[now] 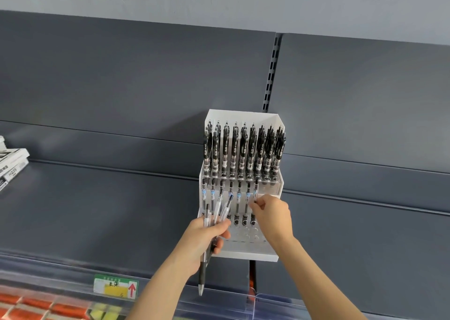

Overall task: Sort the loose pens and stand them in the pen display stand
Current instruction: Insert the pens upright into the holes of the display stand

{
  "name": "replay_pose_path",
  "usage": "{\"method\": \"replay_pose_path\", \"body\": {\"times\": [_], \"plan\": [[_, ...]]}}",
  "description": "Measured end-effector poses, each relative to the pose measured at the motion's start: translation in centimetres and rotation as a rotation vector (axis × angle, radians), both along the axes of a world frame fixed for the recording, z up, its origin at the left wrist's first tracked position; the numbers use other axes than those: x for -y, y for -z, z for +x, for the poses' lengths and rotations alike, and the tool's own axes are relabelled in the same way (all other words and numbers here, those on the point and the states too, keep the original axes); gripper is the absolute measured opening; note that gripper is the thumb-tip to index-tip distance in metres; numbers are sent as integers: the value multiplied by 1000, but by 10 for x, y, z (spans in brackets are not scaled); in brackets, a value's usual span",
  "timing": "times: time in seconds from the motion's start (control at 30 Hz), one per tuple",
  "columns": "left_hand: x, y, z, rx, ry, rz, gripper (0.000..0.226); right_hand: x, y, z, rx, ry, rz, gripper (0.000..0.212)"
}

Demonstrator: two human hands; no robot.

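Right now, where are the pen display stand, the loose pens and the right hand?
pen display stand [255, 256]: head view, white front lip.
loose pens [202, 273]: head view, black grip of the lowest pen.
right hand [272, 216]: head view, back of the hand.

Stationery shop: dark grey shelving [121, 88] with slotted upright [271, 76] at 1 o'clock, price label [115, 286] on shelf edge at 7 o'clock, stocked pen display stand [246, 255].

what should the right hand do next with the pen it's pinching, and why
Probably press that pen down into its hole in the stand and let go. The right hand pinches it at the end of the middle row, and the left hand holds more pens waiting.
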State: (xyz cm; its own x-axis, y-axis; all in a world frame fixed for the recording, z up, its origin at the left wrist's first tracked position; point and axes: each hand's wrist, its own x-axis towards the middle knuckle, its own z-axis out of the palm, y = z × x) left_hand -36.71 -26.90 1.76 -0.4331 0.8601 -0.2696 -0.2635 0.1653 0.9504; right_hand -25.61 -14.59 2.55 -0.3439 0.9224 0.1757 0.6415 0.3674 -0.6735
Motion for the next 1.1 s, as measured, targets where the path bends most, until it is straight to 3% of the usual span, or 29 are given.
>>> {"method": "replay_pose_path", "body": {"times": [0.4, 0.6, 0.7, 0.8, 1.0, 1.1], "plan": [[0, -1, 7, 48, 1, 14, 17, 2, 9, 7, 31, -64, -16, 20], [1, -8, 10, 68, 9, 39, 18, 21, -5, 23, -165, -63, -50, 17], [0, -12, 14, 58, 56, 49, 14, 37, -17, 22, -266, -220, -236, 36], [-1, -15, 21, 46, 124, 48, 13, 42, -26, 20, -352, -317, -372, 30], [1, -11, 24, 45, 100, 6, 9, 37, -25, 26, -469, -155, -314, 20], [0, -11, 27, 44, 101, 8, 7, 35, -24, 30, -450, -194, -407, 19]]}}
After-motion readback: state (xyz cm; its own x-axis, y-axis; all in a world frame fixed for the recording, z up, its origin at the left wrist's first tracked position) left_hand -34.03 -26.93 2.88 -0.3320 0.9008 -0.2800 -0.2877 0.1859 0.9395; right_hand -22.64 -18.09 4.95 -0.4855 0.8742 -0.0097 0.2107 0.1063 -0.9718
